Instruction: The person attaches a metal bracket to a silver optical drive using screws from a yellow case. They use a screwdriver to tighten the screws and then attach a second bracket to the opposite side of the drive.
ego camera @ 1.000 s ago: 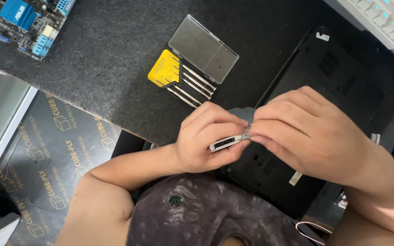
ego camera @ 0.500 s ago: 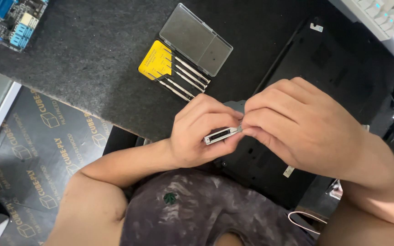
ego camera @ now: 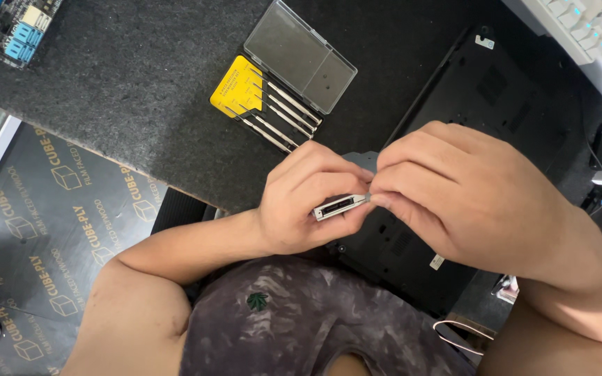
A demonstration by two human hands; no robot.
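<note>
Both forearms are bare, with no sleeves, watch or rings on the left hand [ego camera: 308,202] or the right hand [ego camera: 468,202]. The person wears a grey-brown mottled shirt [ego camera: 315,327] bearing a small dark green leaf emblem [ego camera: 257,301] on the chest

Both your hands meet in the middle, fingertips pinched together.

Your left hand [ego camera: 308,202] is curled — fingers folded over, thumb underneath, knuckles up — and clamps a small silver part [ego camera: 339,206] between thumb and fingers. Your left forearm runs back to the lower left, elbow bent close to your chest. Your right hand [ego camera: 468,198] comes in from the right, back of the hand up, fingers bunched and pointing left, their tips pinching the part's right end. The two hands touch at the fingertips — your right wrist and forearm slope away to the lower right.
</note>
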